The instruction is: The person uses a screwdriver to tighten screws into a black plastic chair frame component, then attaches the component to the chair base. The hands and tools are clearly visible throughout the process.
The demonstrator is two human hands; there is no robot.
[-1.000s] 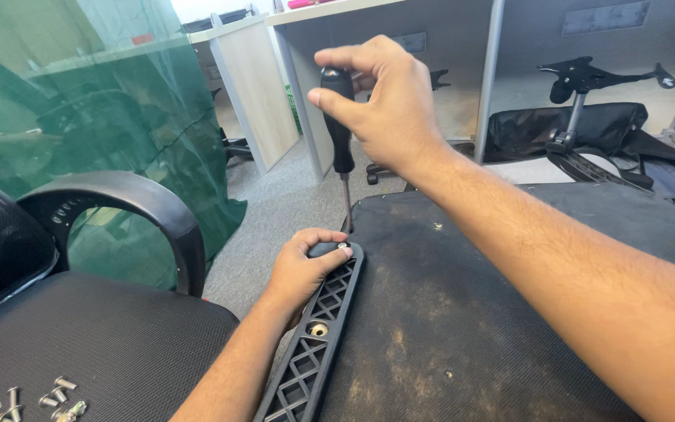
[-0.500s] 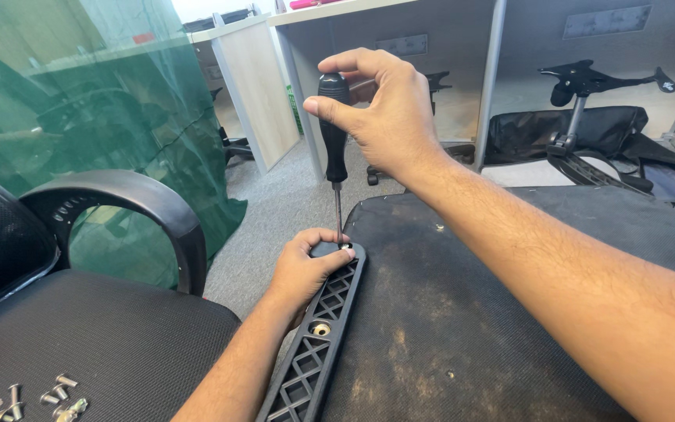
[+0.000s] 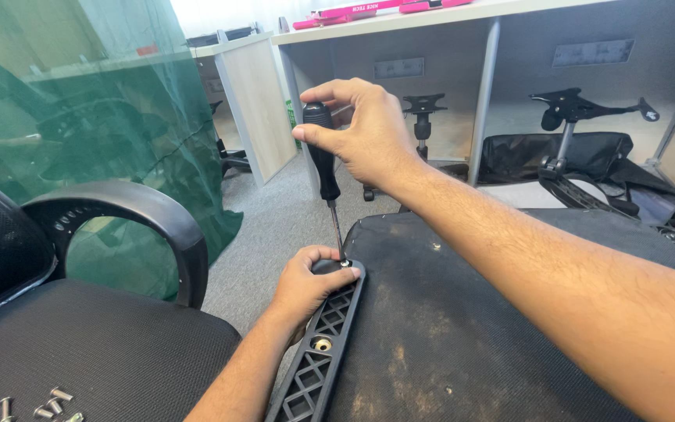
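Right hand grips screwdriver handle, tip at bracket's near end; left hand clasps ribbed black plastic bracket on upturned seat; looks stiff, light; hold by its edges

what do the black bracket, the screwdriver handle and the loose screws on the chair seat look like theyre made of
The black bracket looks like moulded plastic: matte, with an open lattice of ribs. The screwdriver handle seems to be black plastic or rubber with a dull finish; its thin shank shines like steel. The loose screws look like bright silvery metal, probably plated steel. They lie on a seat of black woven mesh fabric.
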